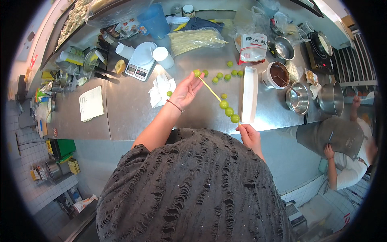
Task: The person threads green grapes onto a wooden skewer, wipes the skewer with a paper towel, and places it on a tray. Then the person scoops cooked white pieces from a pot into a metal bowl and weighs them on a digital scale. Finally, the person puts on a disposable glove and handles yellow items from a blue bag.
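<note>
Yellow skewer (210,88) slants far-left from table's (135,115) front edge; right hand (251,136) grips base, left hand (185,92) holds green fruit (197,73) at tip.

Slanted skewer (210,88) w/ 3 grn fruits (229,111) (round).

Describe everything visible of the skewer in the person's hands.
The skewer is a thin, straight, pale yellow-green stick, apparently bamboo. It slants from upper left to lower right, above the steel worktop. Three round green fruits are threaded near its lower end, which the right hand grips. Its bare upper stretch reaches the left hand, which holds another green fruit; whether that one is pierced is unclear.
</note>
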`<act>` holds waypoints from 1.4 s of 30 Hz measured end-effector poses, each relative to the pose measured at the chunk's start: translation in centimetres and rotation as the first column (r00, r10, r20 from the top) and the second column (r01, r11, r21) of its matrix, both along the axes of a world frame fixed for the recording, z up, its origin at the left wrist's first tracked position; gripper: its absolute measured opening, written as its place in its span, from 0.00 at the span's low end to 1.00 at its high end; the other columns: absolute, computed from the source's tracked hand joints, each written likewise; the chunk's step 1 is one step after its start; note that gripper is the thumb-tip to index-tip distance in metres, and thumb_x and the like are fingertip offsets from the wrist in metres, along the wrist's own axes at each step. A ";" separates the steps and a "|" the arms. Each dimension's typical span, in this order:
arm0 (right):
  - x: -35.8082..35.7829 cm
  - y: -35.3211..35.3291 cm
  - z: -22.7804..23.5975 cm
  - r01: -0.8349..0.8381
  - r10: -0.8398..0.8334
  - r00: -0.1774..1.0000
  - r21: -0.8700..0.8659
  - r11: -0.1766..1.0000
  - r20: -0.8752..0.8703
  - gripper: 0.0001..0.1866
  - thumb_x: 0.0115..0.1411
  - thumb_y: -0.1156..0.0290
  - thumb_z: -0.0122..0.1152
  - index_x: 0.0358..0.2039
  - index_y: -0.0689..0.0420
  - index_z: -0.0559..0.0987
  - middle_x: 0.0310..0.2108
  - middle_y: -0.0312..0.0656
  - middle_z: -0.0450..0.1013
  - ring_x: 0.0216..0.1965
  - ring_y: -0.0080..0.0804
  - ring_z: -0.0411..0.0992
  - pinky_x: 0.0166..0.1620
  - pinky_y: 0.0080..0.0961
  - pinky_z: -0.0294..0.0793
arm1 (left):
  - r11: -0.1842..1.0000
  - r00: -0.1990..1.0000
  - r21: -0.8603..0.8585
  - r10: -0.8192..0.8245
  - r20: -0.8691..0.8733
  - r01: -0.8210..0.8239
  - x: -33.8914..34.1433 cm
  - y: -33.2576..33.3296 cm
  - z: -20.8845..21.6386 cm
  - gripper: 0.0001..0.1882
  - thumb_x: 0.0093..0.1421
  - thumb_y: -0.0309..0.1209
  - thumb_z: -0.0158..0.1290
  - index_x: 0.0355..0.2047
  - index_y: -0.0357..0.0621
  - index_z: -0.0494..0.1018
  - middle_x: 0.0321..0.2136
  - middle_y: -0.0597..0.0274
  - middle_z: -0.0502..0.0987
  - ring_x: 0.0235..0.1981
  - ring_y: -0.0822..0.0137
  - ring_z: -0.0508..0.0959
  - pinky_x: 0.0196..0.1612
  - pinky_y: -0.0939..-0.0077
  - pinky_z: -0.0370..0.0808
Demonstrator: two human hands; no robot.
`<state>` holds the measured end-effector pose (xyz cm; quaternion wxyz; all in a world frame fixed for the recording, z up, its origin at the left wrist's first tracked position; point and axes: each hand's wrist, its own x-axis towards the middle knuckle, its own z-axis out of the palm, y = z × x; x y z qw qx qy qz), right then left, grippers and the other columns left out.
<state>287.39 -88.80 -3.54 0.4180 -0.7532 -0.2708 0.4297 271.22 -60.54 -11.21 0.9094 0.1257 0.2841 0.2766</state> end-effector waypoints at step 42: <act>0.5 1.5 -2.4 0.072 -0.072 0.986 -0.002 0.997 -0.149 0.10 0.68 0.68 0.55 0.37 0.60 0.81 0.19 0.23 0.63 0.21 0.12 0.56 0.25 0.15 0.55 | 0.986 0.924 0.071 -0.113 -0.366 0.149 -1.0 5.3 -8.8 0.23 0.69 0.51 0.47 0.47 0.44 0.71 0.45 0.63 0.78 0.45 0.69 0.77 0.49 0.72 0.76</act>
